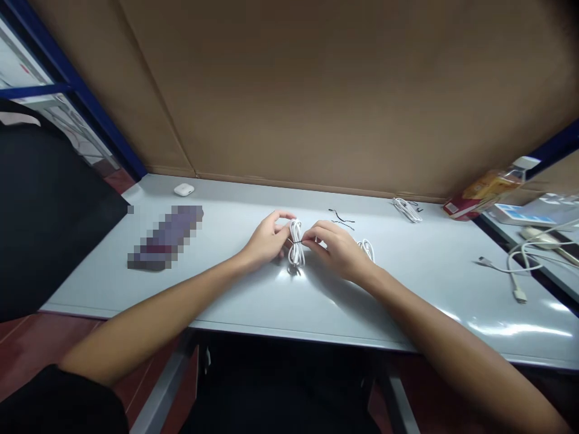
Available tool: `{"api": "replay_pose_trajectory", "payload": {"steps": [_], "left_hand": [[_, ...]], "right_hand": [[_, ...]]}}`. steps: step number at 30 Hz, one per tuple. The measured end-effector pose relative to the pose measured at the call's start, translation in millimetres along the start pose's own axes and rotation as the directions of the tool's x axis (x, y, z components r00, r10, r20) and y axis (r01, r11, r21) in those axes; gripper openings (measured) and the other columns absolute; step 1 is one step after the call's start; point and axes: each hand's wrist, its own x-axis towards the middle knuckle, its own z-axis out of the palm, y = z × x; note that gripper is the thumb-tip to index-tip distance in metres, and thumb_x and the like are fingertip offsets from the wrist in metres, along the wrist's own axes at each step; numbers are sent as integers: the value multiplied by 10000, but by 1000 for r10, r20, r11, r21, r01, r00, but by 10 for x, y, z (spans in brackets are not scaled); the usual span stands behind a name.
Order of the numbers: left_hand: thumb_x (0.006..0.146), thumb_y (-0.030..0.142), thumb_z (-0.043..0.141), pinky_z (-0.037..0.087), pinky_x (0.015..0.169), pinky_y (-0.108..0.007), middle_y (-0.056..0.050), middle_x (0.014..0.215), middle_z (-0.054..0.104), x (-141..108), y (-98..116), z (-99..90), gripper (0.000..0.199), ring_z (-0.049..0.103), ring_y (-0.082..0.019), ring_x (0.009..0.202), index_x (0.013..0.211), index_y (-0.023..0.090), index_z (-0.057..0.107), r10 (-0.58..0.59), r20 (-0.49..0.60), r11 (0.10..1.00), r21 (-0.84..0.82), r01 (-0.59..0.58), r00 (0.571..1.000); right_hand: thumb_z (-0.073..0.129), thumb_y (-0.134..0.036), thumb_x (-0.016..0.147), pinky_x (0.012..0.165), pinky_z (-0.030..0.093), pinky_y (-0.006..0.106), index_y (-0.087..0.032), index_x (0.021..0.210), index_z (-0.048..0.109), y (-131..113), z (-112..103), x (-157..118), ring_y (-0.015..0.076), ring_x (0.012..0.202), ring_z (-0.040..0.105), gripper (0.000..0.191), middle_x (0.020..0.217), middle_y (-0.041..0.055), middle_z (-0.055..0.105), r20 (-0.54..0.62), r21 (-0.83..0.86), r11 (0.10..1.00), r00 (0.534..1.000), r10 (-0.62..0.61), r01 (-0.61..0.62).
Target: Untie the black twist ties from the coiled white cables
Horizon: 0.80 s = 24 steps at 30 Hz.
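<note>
Where the coil sits: white cable coil [296,244] upright mid pale table [407,295], nearer front edge
Left hand [266,240]: narrow, curled against coil
Right hand [337,253]: narrow pinch on dark tie [296,242] around coil
Room: second white coil [366,248] just beside right hand; black wires [342,219] behind; brown cardboard panel [316,90] along back edge

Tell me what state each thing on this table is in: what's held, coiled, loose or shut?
left hand, gripping the white cable coil
right hand, pinching the coil's black tie
rear white cable, bundled, lying on the table
loose white cable, uncoiled
black wire ties, lying loose
white earbud case, shut
</note>
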Motion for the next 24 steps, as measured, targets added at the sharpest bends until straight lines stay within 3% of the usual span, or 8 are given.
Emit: {"api": "replay_pose_trajectory", "payload": {"steps": [3,5,8,13,15,19,21,24], "left_hand": [[986,451,549,482,527,-244,-53,880,710,-7,74,-11,304,694,-174,762,1023,172,662,53,74,994,-100,-46,996],[933,444,665,543,632,-269,-64,995,716,-29,103,-18,297,700,-192,871,1045,170,681,154,124,985,-95,-143,980],[823,369,819,573,754,-316,-66,1043,719,-68,112,-23,328,692,-190,895,1055,186,676,279,125,960,2,-282,952],[879,311,765,542,920,-376,-58,1009,740,-104,96,-34,127,685,-212,989,909,204,703,460,178,850,196,-489,870],[901,231,718,530,962,-395,-59,1054,737,-104,83,-45,32,669,-222,1051,874,216,714,541,215,768,268,-582,813],[894,84,634,533,943,-379,-58,1056,707,-79,39,-70,204,661,-203,1019,778,221,730,661,249,616,359,-701,708],[887,61,623,543,897,-354,-56,1044,685,-65,15,-75,226,663,-188,968,770,219,734,674,260,597,360,-717,691],[882,44,615,547,858,-333,-50,1025,672,-58,-8,-67,222,662,-179,939,810,217,735,648,288,618,343,-708,705]], "right_hand": [[556,-227,1000,787,470,357,-209,902,679,-7,-20,13,230,876,623,158,925,80,692,20,3,998,997,69,-69],[568,-247,996,781,468,349,-211,891,683,-15,-64,24,222,863,629,160,916,72,705,32,43,991,991,129,-130],[563,-297,995,745,471,328,-216,894,697,-48,-175,37,200,821,645,186,916,55,732,89,167,952,965,245,-257],[605,-447,956,678,461,306,-202,896,732,-25,-344,45,186,769,630,282,882,48,725,289,365,832,900,326,-418],[611,-502,946,639,432,295,-206,877,726,32,-368,40,164,709,576,325,816,29,678,343,406,803,887,309,-437],[592,-537,952,586,372,284,-215,800,657,107,-369,31,136,631,485,362,721,-12,575,401,416,780,864,304,-467],[578,-506,961,594,379,283,-214,792,647,97,-358,33,138,647,502,345,742,-9,590,388,393,805,874,293,-445],[541,-403,984,611,395,292,-212,834,679,57,-317,37,152,676,539,279,788,12,647,313,261,900,913,262,-348]]}}
